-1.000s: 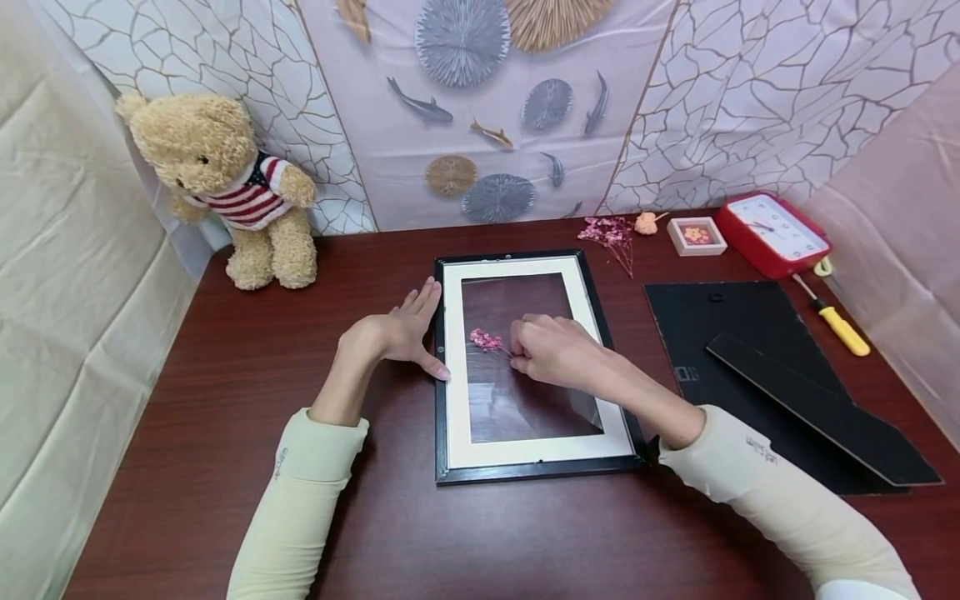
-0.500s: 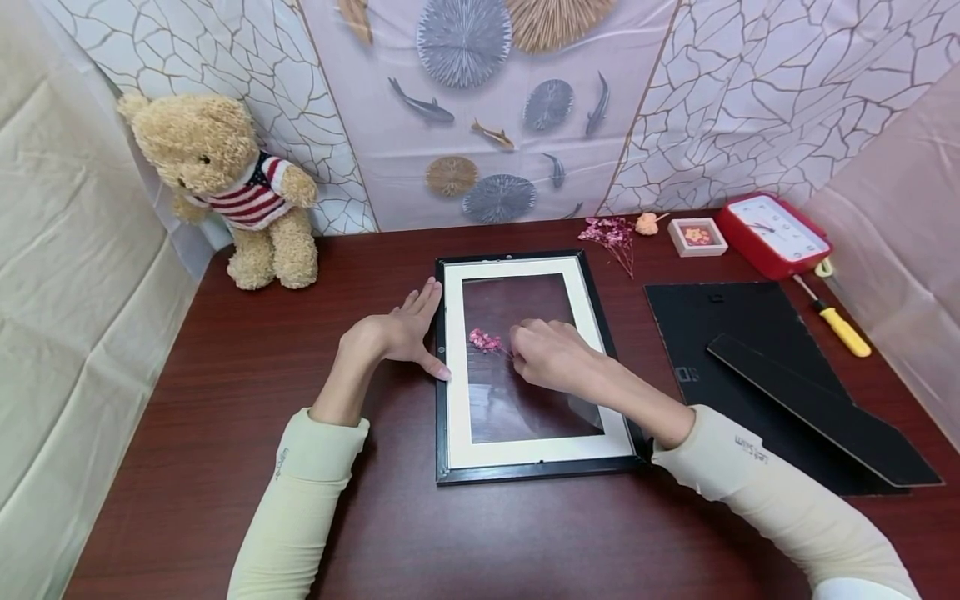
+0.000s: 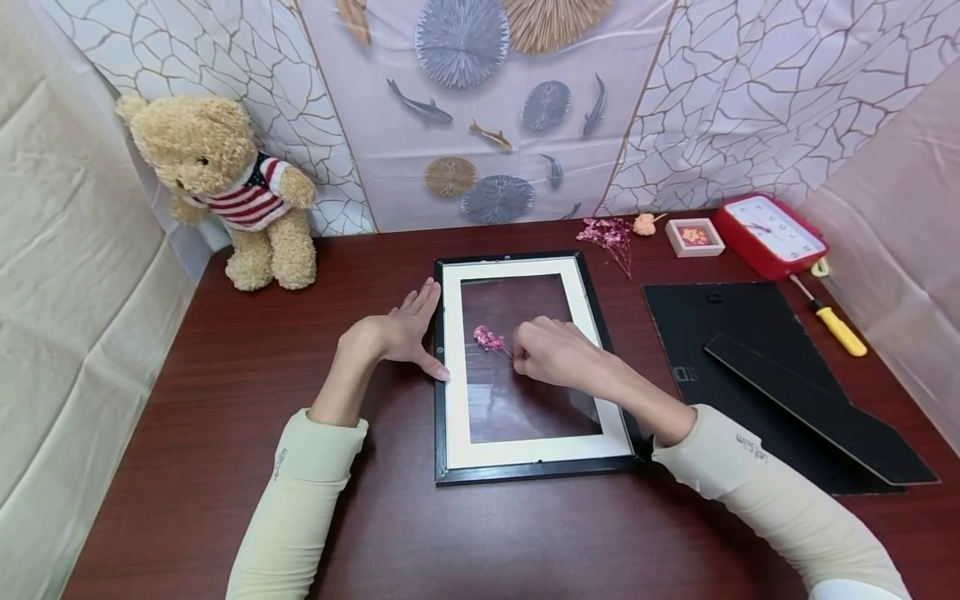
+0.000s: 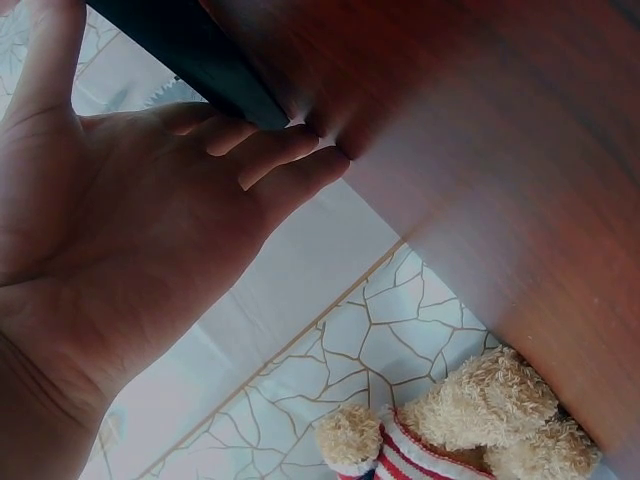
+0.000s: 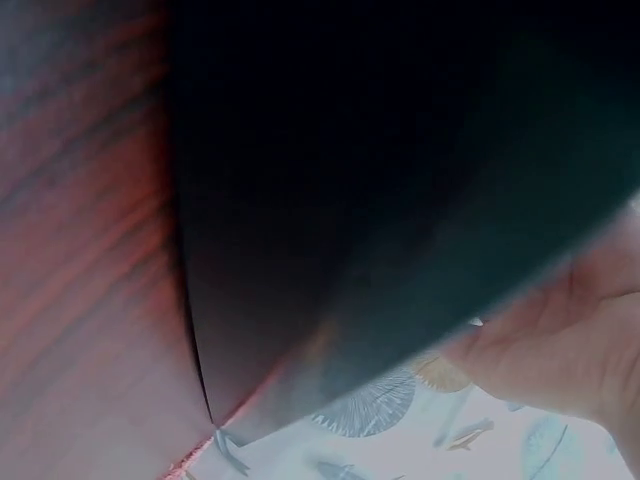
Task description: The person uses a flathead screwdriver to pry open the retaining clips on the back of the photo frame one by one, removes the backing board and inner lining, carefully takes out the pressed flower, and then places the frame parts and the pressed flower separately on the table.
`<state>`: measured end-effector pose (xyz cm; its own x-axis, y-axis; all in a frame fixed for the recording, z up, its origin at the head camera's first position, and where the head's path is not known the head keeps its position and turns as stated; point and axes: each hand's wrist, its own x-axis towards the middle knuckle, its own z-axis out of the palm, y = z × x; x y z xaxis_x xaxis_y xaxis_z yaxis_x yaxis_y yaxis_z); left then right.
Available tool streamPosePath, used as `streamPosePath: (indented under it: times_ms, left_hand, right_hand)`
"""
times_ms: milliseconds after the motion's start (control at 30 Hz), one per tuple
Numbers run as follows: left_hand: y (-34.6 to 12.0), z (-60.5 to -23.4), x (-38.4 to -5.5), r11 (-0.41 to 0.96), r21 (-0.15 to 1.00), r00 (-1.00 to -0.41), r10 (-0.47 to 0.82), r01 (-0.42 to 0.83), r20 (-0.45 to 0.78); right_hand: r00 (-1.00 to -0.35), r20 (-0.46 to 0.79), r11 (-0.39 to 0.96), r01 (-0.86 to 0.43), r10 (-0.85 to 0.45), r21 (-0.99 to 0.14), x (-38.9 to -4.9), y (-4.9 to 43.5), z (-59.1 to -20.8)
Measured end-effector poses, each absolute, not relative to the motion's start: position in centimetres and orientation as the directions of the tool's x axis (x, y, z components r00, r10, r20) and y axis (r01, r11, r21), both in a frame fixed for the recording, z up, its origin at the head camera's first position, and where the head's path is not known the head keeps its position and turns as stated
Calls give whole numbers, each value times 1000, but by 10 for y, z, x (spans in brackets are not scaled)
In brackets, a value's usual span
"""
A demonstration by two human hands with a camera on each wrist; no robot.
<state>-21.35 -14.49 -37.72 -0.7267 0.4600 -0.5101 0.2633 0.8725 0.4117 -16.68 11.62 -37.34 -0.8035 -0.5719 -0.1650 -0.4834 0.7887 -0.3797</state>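
Observation:
A black picture frame (image 3: 487, 477) with a white mat (image 3: 456, 417) and a clear pane (image 3: 536, 417) lies on the brown table. My left hand (image 3: 393, 333) rests at its left edge, fingers spread straight and thumb on the mat; the left wrist view shows the fingertips beside the dark frame edge (image 4: 215, 65). Over the pane, my right hand (image 3: 555, 352) pinches the thin stem of a pink dried flower sprig (image 3: 489, 337), whose head points left. The pinching fingertips are hidden beneath the knuckles. In the right wrist view the dark frame side (image 5: 300, 200) covers most of that hand (image 5: 560, 345).
A black backing board (image 3: 720, 317) with its stand leg (image 3: 817, 408) lies to the right. Behind are more pink dried flowers (image 3: 609, 237), a peach flower (image 3: 647, 223), a small box (image 3: 695, 237), a red clock (image 3: 772, 233) and a yellow screwdriver (image 3: 840, 331). A teddy bear (image 3: 240, 187) stands back left.
The right hand and the pink sprig have shifted very slightly to the right over the pane. My left hand stays in place on the frame.

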Motion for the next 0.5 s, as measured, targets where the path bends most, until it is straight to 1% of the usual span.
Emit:
streamPosePath:
  times_ms: [333,367,500]
  left_hand:
    - [-145,-377,-213,872,413,-726,461,262,-511]
    - [-145,-377,-213,872,412,-726,461,263,-511]
    - [-144,-376,-212,872,412,-728,461,264,-508]
  right_hand:
    - [-820,-176,792,-433,-544,-431,-173,126,-366]
    - [-816,-157,776,-442,-556,-450,-182,133,-378]
    - [-842,-159,795,-401,-516,-454,-189,143,-366]
